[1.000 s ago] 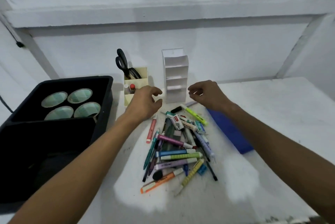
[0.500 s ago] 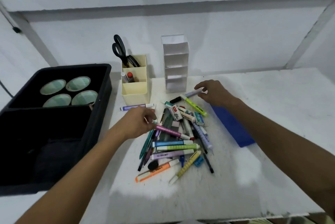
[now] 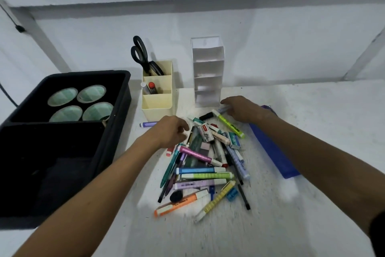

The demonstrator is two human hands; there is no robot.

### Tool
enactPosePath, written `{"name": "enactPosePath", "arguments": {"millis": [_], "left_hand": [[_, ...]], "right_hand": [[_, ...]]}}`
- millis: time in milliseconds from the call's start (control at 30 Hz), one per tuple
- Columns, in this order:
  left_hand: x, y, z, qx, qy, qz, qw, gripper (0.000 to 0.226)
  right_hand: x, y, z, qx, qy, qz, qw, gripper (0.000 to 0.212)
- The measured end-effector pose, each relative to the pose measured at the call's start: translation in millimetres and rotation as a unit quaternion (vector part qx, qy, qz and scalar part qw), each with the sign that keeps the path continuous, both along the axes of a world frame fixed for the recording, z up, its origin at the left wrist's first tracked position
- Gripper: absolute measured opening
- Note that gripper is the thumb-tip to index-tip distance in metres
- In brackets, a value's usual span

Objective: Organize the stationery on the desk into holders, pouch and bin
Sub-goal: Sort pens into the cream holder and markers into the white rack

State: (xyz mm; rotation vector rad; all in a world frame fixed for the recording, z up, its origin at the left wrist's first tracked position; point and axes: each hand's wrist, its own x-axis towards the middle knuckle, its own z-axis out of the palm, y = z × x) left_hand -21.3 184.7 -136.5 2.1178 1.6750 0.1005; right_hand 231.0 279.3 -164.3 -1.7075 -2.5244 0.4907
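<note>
Our left hand [image 3: 170, 131] curls over the pen pile [image 3: 208, 165] at frame centre, its grip unclear; our right hand [image 3: 241, 108] pinches a pale marker [image 3: 224, 108] beside the white holder [image 3: 208, 73], which a careless lift could topple.

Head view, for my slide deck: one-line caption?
Both hands, left hand and right hand, reach into a pile of markers between black bin and blue pouch.

Since a second ago both hands have dropped from above the holders: the left hand [image 3: 170, 131] now sits at the pile's far-left edge, the right hand [image 3: 241, 108] on a pale marker [image 3: 224, 108] near the white holder [image 3: 208, 73].
</note>
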Motion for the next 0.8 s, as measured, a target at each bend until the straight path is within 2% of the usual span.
{"name": "enactPosePath", "arguments": {"millis": [133, 267, 533, 700, 800], "left_hand": [[-5, -2, -6, 0.020, -0.013, 0.016, 1.000, 0.030], [-10, -7, -6, 0.043, -0.038, 0.064, 0.996, 0.026], [-17, -21, -6, -0.011, -0.034, 0.111, 0.993, 0.023], [-22, -27, -12, -0.022, -0.050, 0.154, 0.986, 0.024], [-26, -31, -17, -0.008, -0.030, 0.180, 0.983, 0.022]], "right_hand": [[-1, -1, -3, 0.038, -0.006, 0.011, 0.999, 0.032], [6, -9, 3, 0.042, 0.026, 0.003, 0.999, 0.023], [26, -46, 35, 0.118, 0.184, -0.083, 0.972, 0.023], [36, -71, 47, 0.140, 0.285, -0.149, 0.936, 0.019], [42, -83, 50, 0.153, 0.336, -0.175, 0.913, 0.018]]}}
